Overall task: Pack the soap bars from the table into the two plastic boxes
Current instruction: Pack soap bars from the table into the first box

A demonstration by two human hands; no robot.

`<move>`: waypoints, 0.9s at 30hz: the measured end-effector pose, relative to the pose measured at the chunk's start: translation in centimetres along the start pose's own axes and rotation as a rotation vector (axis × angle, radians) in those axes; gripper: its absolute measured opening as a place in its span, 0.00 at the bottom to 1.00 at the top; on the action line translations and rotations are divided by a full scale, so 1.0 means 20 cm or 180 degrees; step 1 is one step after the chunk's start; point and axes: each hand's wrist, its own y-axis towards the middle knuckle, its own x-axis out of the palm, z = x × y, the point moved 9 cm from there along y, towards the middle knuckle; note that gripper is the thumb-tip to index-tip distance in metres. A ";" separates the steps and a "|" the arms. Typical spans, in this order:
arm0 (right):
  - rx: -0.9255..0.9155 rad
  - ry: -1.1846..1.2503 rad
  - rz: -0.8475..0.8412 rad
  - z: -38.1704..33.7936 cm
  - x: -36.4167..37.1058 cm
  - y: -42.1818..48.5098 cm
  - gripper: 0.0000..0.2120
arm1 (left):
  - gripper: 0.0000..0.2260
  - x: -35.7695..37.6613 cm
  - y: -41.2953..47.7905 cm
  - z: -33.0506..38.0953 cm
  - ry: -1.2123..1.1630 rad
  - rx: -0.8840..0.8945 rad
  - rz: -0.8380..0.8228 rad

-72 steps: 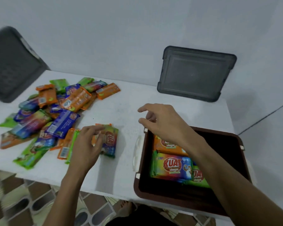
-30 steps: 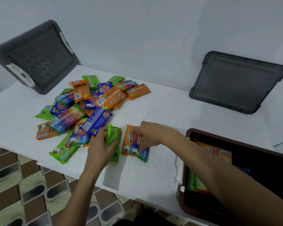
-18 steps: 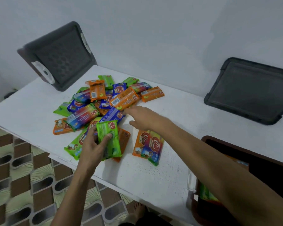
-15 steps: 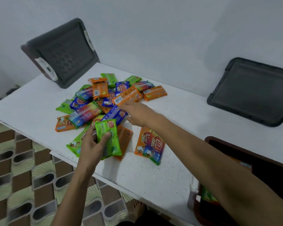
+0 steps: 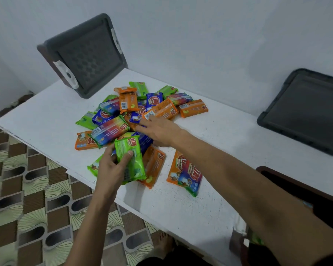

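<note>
The white table (image 5: 229, 139) was viewed from further left than 2.4 s before, so the brown box (image 5: 319, 194) at its near right edge was left mostly out of frame. The pile of soap bars (image 5: 142, 110) lay well apart from that box and looked large; most of the packing was judged undone. The right hand (image 5: 160, 131) had been carried from above the box into the pile, its fingers stretched flat over a blue bar (image 5: 146, 141), with nothing yet gripped. The left hand (image 5: 112, 169) had been closed round 1 green soap bar (image 5: 131, 158), pinched under the thumb at the pile's near edge. 2 bars (image 5: 186, 175) had been laid aside just beside the pile.
</note>
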 end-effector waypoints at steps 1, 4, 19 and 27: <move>-0.0020 -0.0085 0.0110 0.01 -0.02 -0.01 0.36 | 0.18 0.00 0.00 0.01 -0.0030 0.0014 0.0027; 0.0089 -0.0210 0.0485 0.07 -0.06 -0.08 0.35 | 0.20 -0.02 0.01 0.01 -0.0177 -0.0011 0.0152; 0.1843 0.4533 0.0922 0.45 -0.08 -0.88 0.16 | 0.24 0.25 -0.05 0.14 -0.0619 0.0133 -0.0010; 0.2524 0.6154 0.2112 0.52 -0.14 -1.45 0.08 | 0.23 0.64 -0.15 0.28 -0.0688 0.0180 -0.0639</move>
